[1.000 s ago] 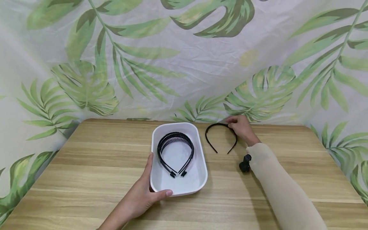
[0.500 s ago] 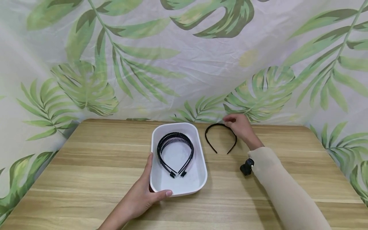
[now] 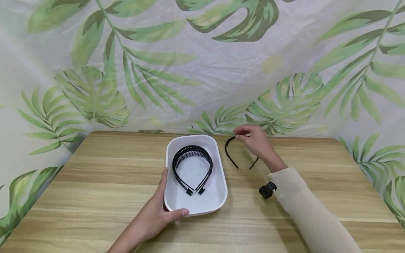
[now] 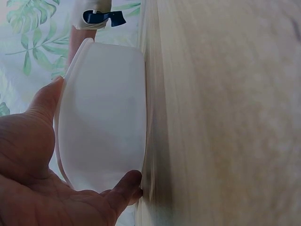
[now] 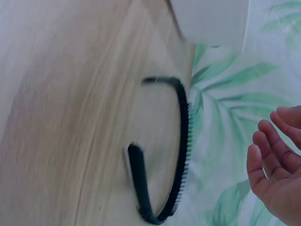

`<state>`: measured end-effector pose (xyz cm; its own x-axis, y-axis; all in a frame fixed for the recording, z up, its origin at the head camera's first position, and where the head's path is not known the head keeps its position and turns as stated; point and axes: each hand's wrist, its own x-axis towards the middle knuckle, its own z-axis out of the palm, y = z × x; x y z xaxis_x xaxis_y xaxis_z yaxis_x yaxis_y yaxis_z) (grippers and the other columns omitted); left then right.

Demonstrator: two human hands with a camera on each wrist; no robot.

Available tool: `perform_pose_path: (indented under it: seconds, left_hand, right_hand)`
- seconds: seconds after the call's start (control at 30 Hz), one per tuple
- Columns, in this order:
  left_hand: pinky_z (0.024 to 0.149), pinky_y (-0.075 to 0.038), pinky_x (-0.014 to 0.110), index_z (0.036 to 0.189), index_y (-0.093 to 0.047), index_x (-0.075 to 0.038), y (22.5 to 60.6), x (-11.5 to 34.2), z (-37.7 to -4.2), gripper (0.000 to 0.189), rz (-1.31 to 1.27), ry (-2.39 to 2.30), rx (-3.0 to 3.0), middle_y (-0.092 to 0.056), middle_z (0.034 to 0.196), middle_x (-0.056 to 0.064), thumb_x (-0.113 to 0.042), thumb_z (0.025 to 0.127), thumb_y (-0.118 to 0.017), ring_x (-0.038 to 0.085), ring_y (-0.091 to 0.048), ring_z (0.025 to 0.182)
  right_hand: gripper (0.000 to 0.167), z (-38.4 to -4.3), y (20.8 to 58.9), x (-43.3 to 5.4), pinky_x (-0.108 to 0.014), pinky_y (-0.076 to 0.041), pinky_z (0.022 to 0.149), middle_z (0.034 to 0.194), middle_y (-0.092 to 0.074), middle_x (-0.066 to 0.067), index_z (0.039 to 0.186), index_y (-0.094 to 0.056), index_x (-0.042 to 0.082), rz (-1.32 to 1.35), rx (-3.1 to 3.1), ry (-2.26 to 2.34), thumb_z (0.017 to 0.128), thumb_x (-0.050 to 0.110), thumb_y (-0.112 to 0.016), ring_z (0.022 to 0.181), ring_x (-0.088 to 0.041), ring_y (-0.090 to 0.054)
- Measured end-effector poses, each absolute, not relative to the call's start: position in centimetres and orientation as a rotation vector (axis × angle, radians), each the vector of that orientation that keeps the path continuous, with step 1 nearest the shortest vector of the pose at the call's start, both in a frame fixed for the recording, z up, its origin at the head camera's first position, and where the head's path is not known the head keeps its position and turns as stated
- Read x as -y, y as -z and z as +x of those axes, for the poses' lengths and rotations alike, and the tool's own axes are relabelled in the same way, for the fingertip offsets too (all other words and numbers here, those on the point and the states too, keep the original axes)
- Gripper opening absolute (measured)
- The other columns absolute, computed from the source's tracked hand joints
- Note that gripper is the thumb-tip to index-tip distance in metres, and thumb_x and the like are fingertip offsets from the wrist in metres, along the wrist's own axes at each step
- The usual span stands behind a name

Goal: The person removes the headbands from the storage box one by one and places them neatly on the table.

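A white plastic tub (image 3: 211,198) stands on the table. My left hand (image 3: 153,216) holds its near left corner, thumb over the near rim and fingers along the left wall. The left wrist view shows this hand against the tub's smooth side (image 4: 103,113). Several black headbands (image 3: 193,149) with comb teeth lie nested inside the tub. Right of the tub, a single black toothed headband (image 5: 182,141) lies on the table. Over its top hovers my right hand (image 3: 254,140), fingers loosely bent and holding nothing; in the right wrist view they are apart from the band. It hides part of the headband's right side.
The wooden table (image 3: 104,196) runs back to a leaf-patterned cloth (image 3: 158,70) hanging behind it. A small black camera (image 3: 267,189) sticks out from the right sleeve (image 3: 303,196), low over the table.
My right hand has moved left along the top of the single headband, from its right shoulder toward its middle. The headband, the tub and my left hand stay where they were.
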<state>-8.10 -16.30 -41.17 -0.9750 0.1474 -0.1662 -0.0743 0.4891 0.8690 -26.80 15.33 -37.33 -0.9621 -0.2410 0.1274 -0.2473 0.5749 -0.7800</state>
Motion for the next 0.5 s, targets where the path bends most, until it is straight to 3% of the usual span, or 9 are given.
perform_pose_path:
  seconds: [0.17,0.5]
  left_hand:
    - [0.125,-0.023,0.051,0.168,0.014,-0.024,41.2,16.2,-8.2,0.138,0.063,-1.485,-2.513,-0.004,0.178,0.009,-0.038,0.081,-0.091,0.029,-0.033,0.155]
    - [0.124,-0.026,0.052,0.168,0.016,-0.020,41.2,16.4,-8.1,0.138,0.078,-1.482,-2.521,-0.004,0.177,0.012,-0.034,0.081,-0.091,0.030,-0.036,0.154]
  right_hand:
    - [0.024,-25.9,36.9,-14.3,-0.051,-0.055,0.098,0.120,-0.074,-0.022,0.123,-0.074,0.000,0.487,2.744,-1.430,0.100,0.004,-0.068,0.111,-0.035,-0.068]
    - [0.025,-24.6,36.3,-12.3,-0.048,-0.056,0.095,0.114,-0.075,-0.018,0.122,-0.074,0.001,0.572,2.719,-1.470,0.098,0.005,-0.071,0.105,-0.031,-0.070]
